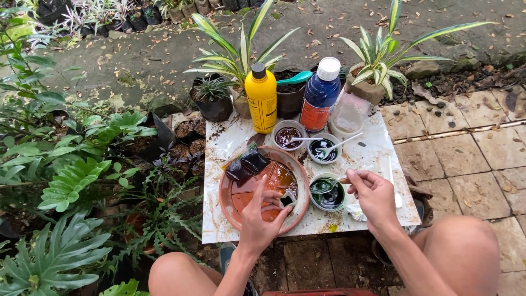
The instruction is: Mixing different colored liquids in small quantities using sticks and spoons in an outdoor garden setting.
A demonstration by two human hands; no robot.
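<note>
Head view, looking down: a white tabletop [378, 153] sat at centre frame among garden plants. The left hand [262, 216], fingers spread, pinched a small white piece [287, 198] over a terracotta dish [230, 211] at lower centre. The right hand [374, 193] gripped a spoon [329, 184] dipped in a bowl of dark green liquid [327, 193]. Behind stood two more small bowls, a yellow bottle [261, 98] and a blue bottle [320, 96].

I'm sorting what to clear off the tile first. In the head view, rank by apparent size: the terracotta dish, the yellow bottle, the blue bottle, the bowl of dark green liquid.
1. Terracotta dish
2. Yellow bottle and blue bottle: look alike, unranked
3. Bowl of dark green liquid
</note>
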